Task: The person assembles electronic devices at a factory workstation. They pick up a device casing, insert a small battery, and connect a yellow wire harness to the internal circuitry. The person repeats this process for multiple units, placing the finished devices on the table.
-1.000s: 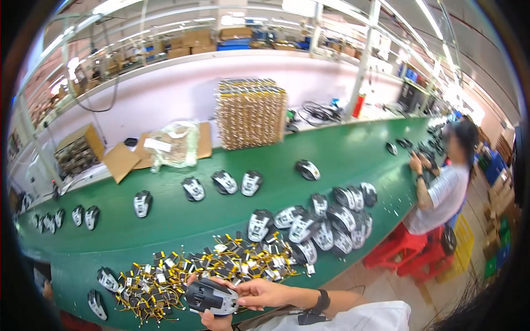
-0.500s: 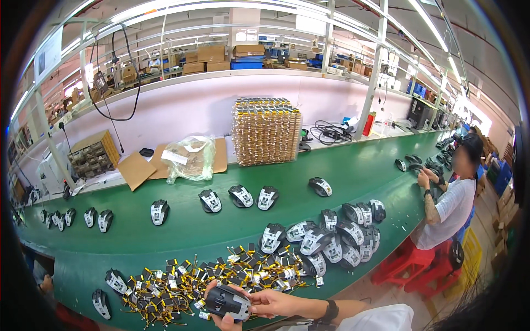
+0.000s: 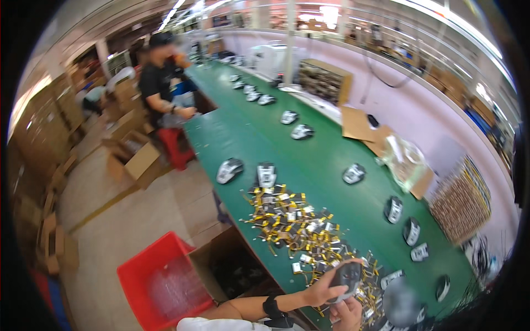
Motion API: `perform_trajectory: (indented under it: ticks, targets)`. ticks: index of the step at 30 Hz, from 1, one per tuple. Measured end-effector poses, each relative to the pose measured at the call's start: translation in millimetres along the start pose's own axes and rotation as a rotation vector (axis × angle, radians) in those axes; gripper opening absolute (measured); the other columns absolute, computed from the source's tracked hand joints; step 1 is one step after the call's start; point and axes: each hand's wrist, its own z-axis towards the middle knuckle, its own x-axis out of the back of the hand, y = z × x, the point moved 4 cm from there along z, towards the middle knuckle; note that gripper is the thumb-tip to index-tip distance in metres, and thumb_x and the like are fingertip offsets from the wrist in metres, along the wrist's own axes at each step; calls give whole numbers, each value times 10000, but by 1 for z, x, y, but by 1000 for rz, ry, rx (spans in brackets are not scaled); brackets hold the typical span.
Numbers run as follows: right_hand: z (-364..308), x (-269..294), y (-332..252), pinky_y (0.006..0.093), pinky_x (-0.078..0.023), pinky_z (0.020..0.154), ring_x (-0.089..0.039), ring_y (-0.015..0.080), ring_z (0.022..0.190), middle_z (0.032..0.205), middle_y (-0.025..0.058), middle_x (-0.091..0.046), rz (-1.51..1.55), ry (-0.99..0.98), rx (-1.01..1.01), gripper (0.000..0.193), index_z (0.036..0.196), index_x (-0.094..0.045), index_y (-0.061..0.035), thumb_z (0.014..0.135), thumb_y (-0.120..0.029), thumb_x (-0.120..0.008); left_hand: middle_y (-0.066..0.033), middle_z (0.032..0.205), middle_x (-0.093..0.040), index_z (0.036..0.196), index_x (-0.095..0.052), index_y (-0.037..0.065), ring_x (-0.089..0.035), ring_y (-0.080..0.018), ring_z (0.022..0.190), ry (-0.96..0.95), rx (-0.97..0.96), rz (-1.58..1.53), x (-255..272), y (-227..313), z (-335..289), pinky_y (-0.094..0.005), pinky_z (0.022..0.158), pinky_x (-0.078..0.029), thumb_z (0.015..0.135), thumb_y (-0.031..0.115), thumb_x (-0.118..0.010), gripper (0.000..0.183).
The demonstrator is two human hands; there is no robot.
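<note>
In the head view, the left grip [image 3: 320, 291] is closed around a dark mouse [image 3: 349, 275], thumb across its near side, fingers curled over the far edge. The right grip [image 3: 349, 315] is just below the left one, fingers bent near the mouse's lower end; whether they pinch anything cannot be told. Beside and beyond the left grip, a pile of wired packs [image 3: 295, 219] spreads over the green counter [image 3: 326, 160]; a pair of mice [image 3: 266, 175] lies past its far end. Up and right of the grips stand a clear bag [image 3: 404, 165] and a brown stack [image 3: 462, 203]. Left of them are an open carton [image 3: 205, 266] and a red bin [image 3: 135, 271]. Well beyond, up and left, a person [image 3: 157, 83] in a black top is at the counter's edge.
</note>
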Motion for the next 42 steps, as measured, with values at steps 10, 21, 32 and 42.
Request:
perform_trajectory:
  ticks: [10, 21, 32, 42]
  targets:
    - [8, 5, -21, 170, -307, 470, -445, 28, 538, 721, 0, -582, 87, -62, -42, 145, 1060, -593, -30, 965, -136, -621, -102, 1404, -419, 1492, -286, 32, -437, -186, 1218, -72, -161, 85, -7, 6, 12, -334, 1074, -323, 848, 261, -567, 739]
    - [-3, 4, -43, 203, -506, 653, -620, 91, 799, 944, 48, -657, -106, 128, 159, 320, 1228, -558, 3, 920, 0, -640, -99, 1234, -518, 1503, -275, 98, -549, -187, 1122, 5, -46, -242, 23, 7, 18, -349, 987, -453, 884, 248, -591, 711]
    - [14, 25, -36, 241, -467, 603, -576, 147, 755, 1021, 127, -625, -44, 122, 637, 187, 1094, -614, 28, 969, -109, -588, -124, 1154, -584, 1517, -237, 68, -623, -221, 990, 47, 81, -308, 7, -20, 22, -362, 890, -497, 895, 395, -555, 771]
    - [13, -16, -56, 195, -380, 470, -455, 49, 557, 784, 6, -544, 80, 129, 314, 222, 1194, -550, -19, 1010, -143, -535, -146, 1170, -592, 1506, -249, 65, -639, -229, 988, 107, 55, -373, 16, -15, 28, -370, 887, -533, 906, 360, -541, 729]
